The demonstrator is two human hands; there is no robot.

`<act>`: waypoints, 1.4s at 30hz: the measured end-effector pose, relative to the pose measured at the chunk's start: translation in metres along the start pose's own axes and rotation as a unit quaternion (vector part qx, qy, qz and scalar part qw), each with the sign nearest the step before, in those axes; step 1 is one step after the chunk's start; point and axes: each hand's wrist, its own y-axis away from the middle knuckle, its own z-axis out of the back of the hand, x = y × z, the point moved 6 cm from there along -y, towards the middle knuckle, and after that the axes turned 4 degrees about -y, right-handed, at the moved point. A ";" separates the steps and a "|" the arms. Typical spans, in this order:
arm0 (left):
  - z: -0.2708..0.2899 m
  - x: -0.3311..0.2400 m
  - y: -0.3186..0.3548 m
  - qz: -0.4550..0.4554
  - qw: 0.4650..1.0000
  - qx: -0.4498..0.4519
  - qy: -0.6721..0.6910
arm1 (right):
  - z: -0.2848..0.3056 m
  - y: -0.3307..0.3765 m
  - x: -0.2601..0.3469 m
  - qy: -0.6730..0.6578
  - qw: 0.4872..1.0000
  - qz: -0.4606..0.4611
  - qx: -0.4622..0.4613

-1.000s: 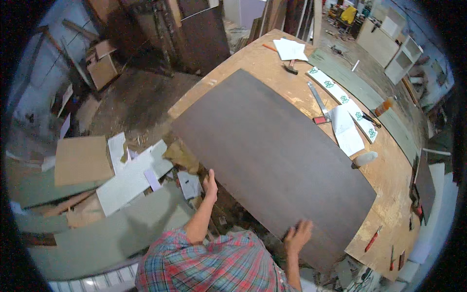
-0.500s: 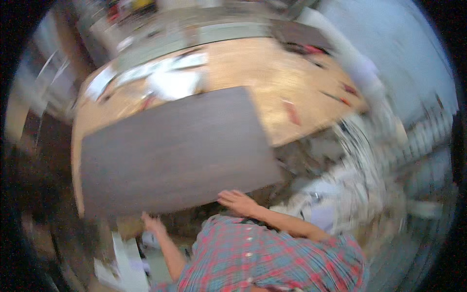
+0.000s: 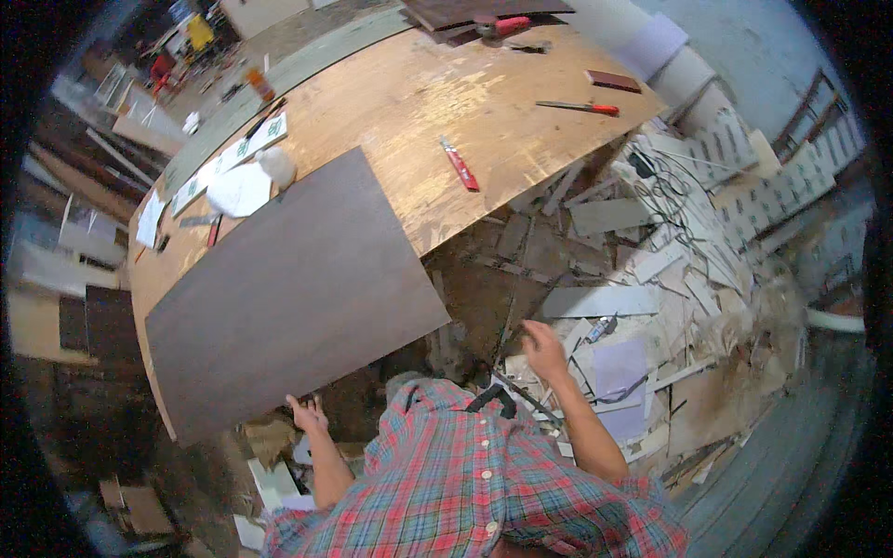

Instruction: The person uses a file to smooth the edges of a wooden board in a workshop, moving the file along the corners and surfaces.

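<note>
A flat dark brown panel (image 3: 288, 307) lies across the left part of the wooden worktable, its near edge overhanging slightly. At that edge is my left hand (image 3: 309, 415), fingers spread; whether the fingertips touch the panel I cannot tell. My right hand (image 3: 545, 352) is off the table, to the right of the panel and over the floor scraps. Its fingers are loosely bent, with nothing seen in them. On the bare wood right of the panel lies a red utility knife (image 3: 459, 167). Farther right are a slim tool with a red-orange handle (image 3: 581, 108) and a dark red block (image 3: 613, 82).
The worktable (image 3: 409, 102) carries more dark panels (image 3: 484, 13) at its far side. White strips (image 3: 228, 166) and a white roundish thing (image 3: 276, 167) sit behind the panel. Board offcuts (image 3: 605, 302) and tangled cables (image 3: 665, 181) litter the floor at right.
My right hand has left the panel's near edge and moved right, over the scraps. My view has swung, so the table and panel appear turned and shifted left. My left hand stays near the panel's edge.
</note>
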 end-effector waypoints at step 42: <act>-0.204 0.159 0.261 0.046 0.960 0.021 -0.276 | 0.205 -0.664 -0.240 0.537 0.824 0.163 0.076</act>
